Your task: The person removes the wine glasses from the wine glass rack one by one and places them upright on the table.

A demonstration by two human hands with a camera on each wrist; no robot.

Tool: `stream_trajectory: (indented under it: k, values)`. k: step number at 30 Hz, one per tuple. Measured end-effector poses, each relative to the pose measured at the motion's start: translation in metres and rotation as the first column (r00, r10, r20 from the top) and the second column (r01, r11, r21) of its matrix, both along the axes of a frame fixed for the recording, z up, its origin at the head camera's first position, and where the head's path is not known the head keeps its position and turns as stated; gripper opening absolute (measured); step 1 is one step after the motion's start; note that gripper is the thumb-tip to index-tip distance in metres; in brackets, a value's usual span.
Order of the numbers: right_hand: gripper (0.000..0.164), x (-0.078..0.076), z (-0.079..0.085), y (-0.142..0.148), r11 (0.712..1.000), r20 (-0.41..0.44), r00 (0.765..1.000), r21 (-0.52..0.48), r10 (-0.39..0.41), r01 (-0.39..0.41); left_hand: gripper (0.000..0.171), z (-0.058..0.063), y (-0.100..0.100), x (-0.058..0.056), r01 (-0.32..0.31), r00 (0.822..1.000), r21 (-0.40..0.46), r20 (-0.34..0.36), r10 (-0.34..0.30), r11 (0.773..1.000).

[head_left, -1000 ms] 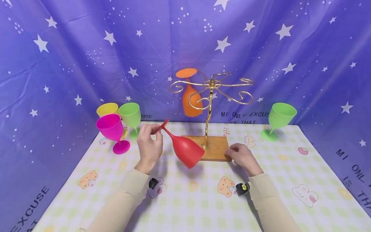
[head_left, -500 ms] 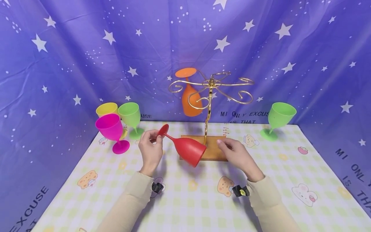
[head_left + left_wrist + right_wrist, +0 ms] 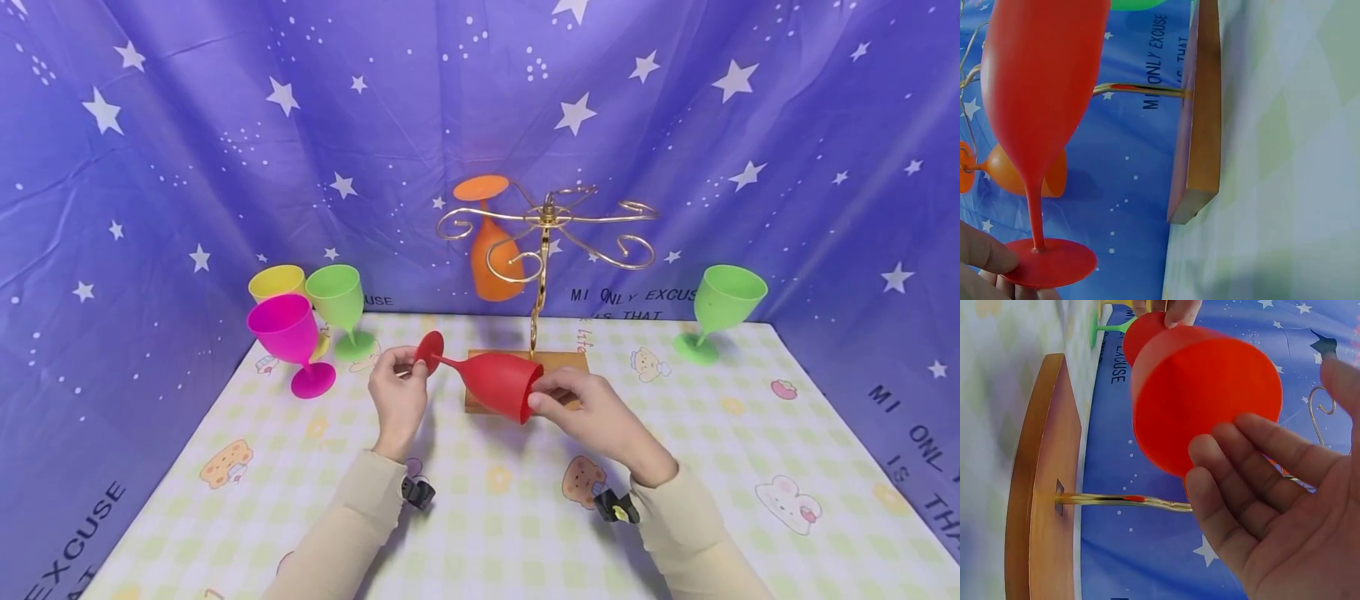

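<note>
My left hand [image 3: 397, 400] pinches the round foot of a red goblet [image 3: 495, 383] between thumb and fingers. The goblet is held on its side above the table, its mouth facing right. My right hand [image 3: 600, 417] is at that mouth; in the right wrist view its fingers [image 3: 1235, 481] stretch towards the rim, the thumb held apart. I cannot tell whether they touch the rim. Behind stands a gold wire rack [image 3: 550, 218] with curled arms on a wooden base [image 3: 558, 362], partly hidden by goblet and hand. An orange goblet [image 3: 495, 262] hangs upside down from it.
A magenta goblet [image 3: 285, 329], a yellow goblet [image 3: 277, 283] and a green goblet [image 3: 337, 296] stand upright together at the left. Another green goblet [image 3: 727, 296] stands at the right. A starry purple curtain [image 3: 375, 167] rises behind the checked tablecloth [image 3: 510, 533].
The red goblet has swung from mouth-down towards level and shifted slightly right with my left hand. My right hand has left the wooden base and come across to the goblet's mouth.
</note>
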State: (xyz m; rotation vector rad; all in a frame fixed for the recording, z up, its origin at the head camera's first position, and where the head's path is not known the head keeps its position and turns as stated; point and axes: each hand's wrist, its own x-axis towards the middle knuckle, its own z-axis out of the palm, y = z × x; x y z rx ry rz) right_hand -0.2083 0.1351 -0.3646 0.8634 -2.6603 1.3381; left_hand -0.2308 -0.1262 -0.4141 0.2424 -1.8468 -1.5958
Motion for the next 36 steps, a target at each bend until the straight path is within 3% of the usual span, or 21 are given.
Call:
stream_trajectory:
  k: [7,11,20,25,36]
  values:
    - [0.030,0.004,-0.001,-0.007,0.999,-0.012,0.999,-0.004,0.031,-0.031,0.014,-0.002,0.005,0.004,0.021,0.995,0.068,0.097,-0.028,0.997]
    - [0.025,0.005,-0.003,-0.009,1.000,-0.037,0.999,-0.005,0.029,-0.029,0.014,-0.004,0.008,0.005,0.023,0.991,0.084,0.131,-0.034,0.996]
    - [0.018,0.008,-0.003,-0.014,0.998,-0.105,0.993,0.033,-0.049,0.053,0.013,-0.005,0.016,0.009,0.066,0.979,0.153,0.181,-0.093,0.986]
    - [0.020,0.012,0.000,-0.016,0.996,-0.134,0.988,0.012,-0.082,0.085,0.014,-0.006,0.020,0.011,0.095,0.970,0.167,0.204,-0.129,0.981]
    - [0.006,0.018,0.010,-0.015,0.986,-0.172,0.971,-0.041,-0.164,0.159,0.016,-0.007,0.027,0.014,0.173,0.950,0.195,0.227,-0.216,0.965]
